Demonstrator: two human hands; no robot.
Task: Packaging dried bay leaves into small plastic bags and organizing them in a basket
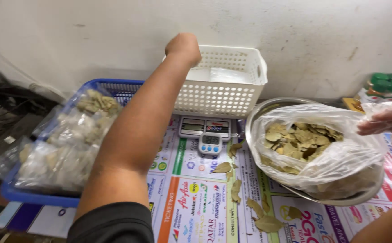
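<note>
Dried bay leaves (297,139), heaped in a clear plastic bag (340,157) inside a round metal bowl (268,105), right of centre. Far left: blue plastic crate (33,195) piled with small sealed packets of leaves (65,144). Left hand (184,47) stretched far across, closed into a fist at the rim of a white perforated basket (225,96) against the wall; whether anything sits inside the fist cannot be told. Just near of the basket, a small digital scale (205,126) with a white timer (210,144) resting against it, on printed paper. Loose leaves (236,189) scattered beside the bowl. Right hand (387,119), in a clear glove, partly open, fingers touching the bag's right edge. Green-capped bottles (391,85) far right.
</note>
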